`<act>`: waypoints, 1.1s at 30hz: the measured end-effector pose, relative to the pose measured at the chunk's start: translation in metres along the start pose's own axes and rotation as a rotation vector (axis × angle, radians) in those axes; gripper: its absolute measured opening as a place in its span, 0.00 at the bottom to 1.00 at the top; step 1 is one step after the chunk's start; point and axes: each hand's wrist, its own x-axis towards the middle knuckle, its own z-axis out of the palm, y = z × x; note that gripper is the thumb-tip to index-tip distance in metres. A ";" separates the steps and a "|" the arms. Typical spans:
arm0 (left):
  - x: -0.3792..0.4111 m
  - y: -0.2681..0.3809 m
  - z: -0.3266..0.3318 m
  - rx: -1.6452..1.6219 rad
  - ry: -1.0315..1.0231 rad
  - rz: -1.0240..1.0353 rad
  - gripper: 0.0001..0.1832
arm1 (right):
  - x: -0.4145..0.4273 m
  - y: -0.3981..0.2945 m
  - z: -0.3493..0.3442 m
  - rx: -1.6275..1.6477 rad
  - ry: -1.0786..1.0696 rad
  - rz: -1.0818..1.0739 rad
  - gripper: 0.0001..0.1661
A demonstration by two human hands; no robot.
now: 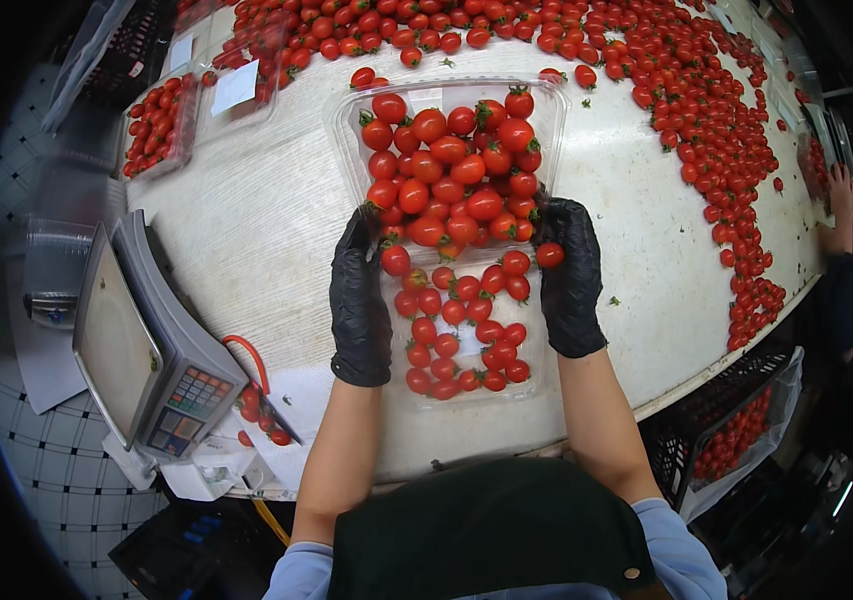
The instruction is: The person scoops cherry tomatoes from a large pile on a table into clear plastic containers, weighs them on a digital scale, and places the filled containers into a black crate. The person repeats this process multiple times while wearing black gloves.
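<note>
My left hand (361, 304), in a black glove, grips the left wall of a clear plastic container (344, 124) heaped with cherry tomatoes (449, 169). The matching black-gloved right hand (575, 281) holds its right side. One tomato (549, 255) shows against the inner edge of my right hand. Between my wrists lies a second clear plastic tray or lid (396, 394) with a loose layer of tomatoes (445, 345) and a white label under them. Whether it is joined to the held container I cannot tell. My fingertips are partly hidden.
Loose cherry tomatoes (704, 150) spread along the table's (246, 225) far and right sides. A scale (179, 330) stands at left, beneath a filled clamshell (160, 127). A lined crate (726, 435) of tomatoes sits at lower right. Another person's hand (841, 199) is at far right.
</note>
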 end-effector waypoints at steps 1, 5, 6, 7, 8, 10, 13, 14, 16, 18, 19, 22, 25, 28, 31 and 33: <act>-0.001 0.000 0.000 -0.025 0.009 -0.020 0.21 | 0.000 -0.001 -0.001 -0.012 -0.010 0.001 0.11; -0.006 -0.004 -0.010 -0.131 -0.031 0.017 0.20 | -0.005 -0.004 0.002 -0.068 0.009 -0.019 0.11; -0.009 -0.004 -0.012 -0.161 -0.057 0.046 0.20 | -0.006 -0.002 0.003 -0.061 0.026 -0.019 0.11; -0.009 -0.005 -0.011 -0.147 -0.039 0.042 0.20 | -0.008 0.000 0.003 -0.053 0.044 -0.019 0.11; -0.007 -0.004 -0.007 -0.132 -0.022 0.038 0.20 | -0.009 0.001 0.003 -0.045 0.062 -0.019 0.12; -0.002 0.004 -0.001 -0.253 0.015 -0.088 0.19 | -0.010 -0.001 0.003 -0.104 -0.033 0.010 0.17; -0.002 0.001 0.000 -0.239 0.070 -0.104 0.20 | -0.010 -0.002 0.002 -0.101 -0.068 0.071 0.21; -0.003 -0.002 -0.004 -0.240 0.013 -0.068 0.21 | -0.010 -0.003 0.001 -0.085 -0.062 0.094 0.22; -0.002 0.000 -0.007 -0.224 -0.017 -0.092 0.23 | -0.011 -0.003 -0.001 -0.061 -0.046 0.145 0.24; -0.004 0.003 -0.005 -0.158 -0.033 -0.104 0.24 | -0.012 -0.003 -0.002 -0.138 -0.036 0.145 0.25; -0.008 0.008 0.000 -0.101 -0.035 -0.104 0.25 | -0.013 -0.002 -0.002 -0.175 -0.031 0.145 0.26; -0.021 0.006 -0.005 -0.037 -0.085 -0.041 0.26 | -0.016 -0.005 -0.003 -0.166 -0.088 0.161 0.29; -0.027 0.015 0.002 0.049 -0.065 -0.114 0.27 | -0.021 -0.024 0.002 0.239 0.032 0.367 0.31; -0.028 0.014 0.002 0.071 -0.040 -0.203 0.28 | -0.034 -0.011 -0.006 -0.250 -0.119 0.148 0.34; -0.031 0.017 0.005 0.107 -0.061 -0.198 0.28 | -0.037 0.004 -0.017 -0.452 -0.214 0.032 0.39; -0.035 0.023 0.011 0.142 -0.056 -0.177 0.28 | -0.035 0.009 -0.022 -0.500 -0.262 -0.005 0.43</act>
